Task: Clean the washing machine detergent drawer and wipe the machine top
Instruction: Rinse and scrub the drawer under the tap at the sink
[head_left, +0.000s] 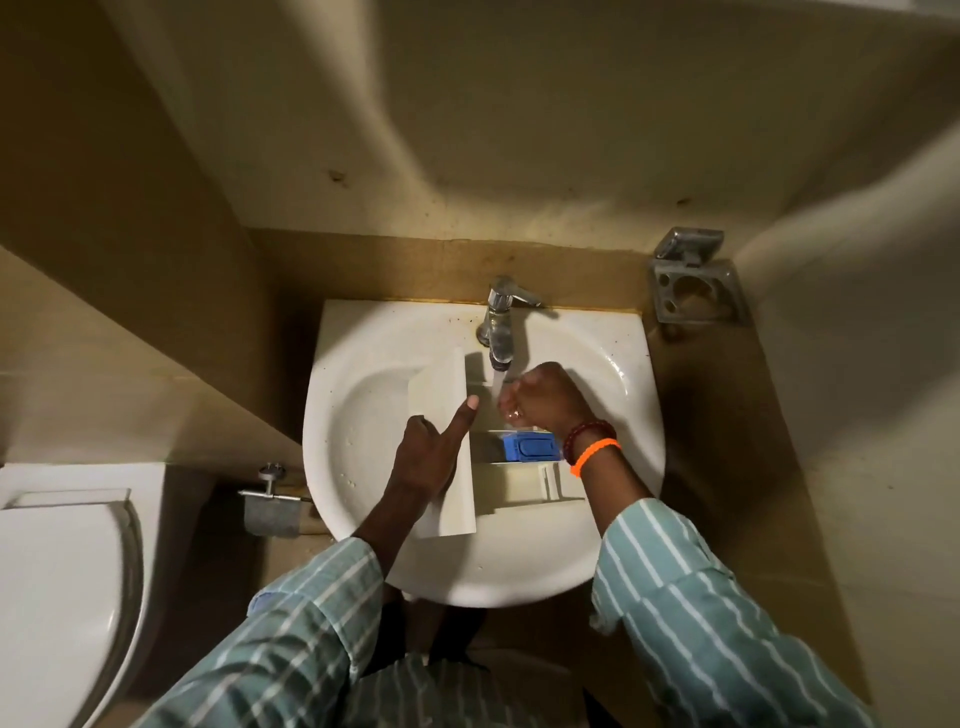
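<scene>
The detergent drawer (498, 467) lies across the sink (363, 364) basin beneath the running tap (500, 332), steadied at its front panel by the left hand (426, 452), so the curled, empty-looking right hand (540, 400) can rinse the compartments.

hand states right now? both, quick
Left hand: shut on the detergent drawer, thumb along its front panel.
Right hand: curled over the drawer under the tap water; whether it grips anything cannot be told.
</scene>
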